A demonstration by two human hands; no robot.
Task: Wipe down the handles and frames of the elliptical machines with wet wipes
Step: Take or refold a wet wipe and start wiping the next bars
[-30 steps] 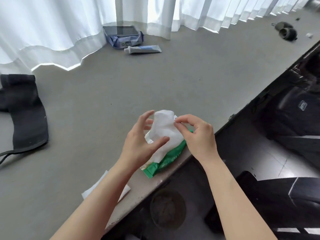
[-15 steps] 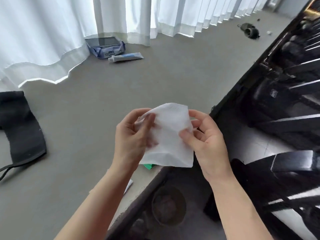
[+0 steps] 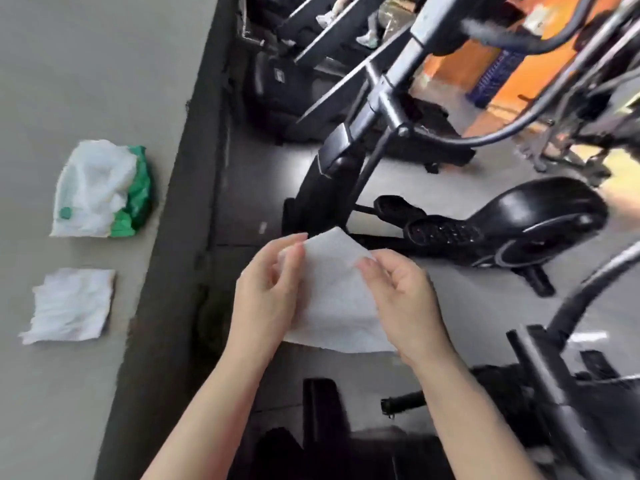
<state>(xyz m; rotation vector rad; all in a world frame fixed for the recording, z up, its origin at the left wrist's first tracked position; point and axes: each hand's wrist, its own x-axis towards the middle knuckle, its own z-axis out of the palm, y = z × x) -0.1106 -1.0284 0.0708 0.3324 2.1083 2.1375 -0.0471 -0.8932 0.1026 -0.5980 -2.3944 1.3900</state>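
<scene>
A white wet wipe [image 3: 337, 299] is spread between both hands at the centre of the view. My left hand [image 3: 266, 296] pinches its left edge and my right hand [image 3: 405, 299] pinches its right edge. Just beyond the wipe stands a black elliptical machine [image 3: 332, 174], with its upright frame column and a curved handle bar [image 3: 485, 136] running to the right. Its black pedal [image 3: 436, 230] and flywheel cover [image 3: 540, 213] lie low to the right. The green and white wipe packet [image 3: 100, 192] lies open on the grey ledge [image 3: 86, 81] at the left.
A used crumpled white wipe [image 3: 69, 304] lies on the ledge below the packet. More elliptical machines stand behind and to the right [image 3: 571, 375]. The ledge's dark edge [image 3: 180, 237] runs down the middle. An orange wall [image 3: 491, 64] shows far back.
The view has swung right from the ledge and curtains to the machines. Both hands have carried the wipe off the ledge, leaving the packet at the left.
</scene>
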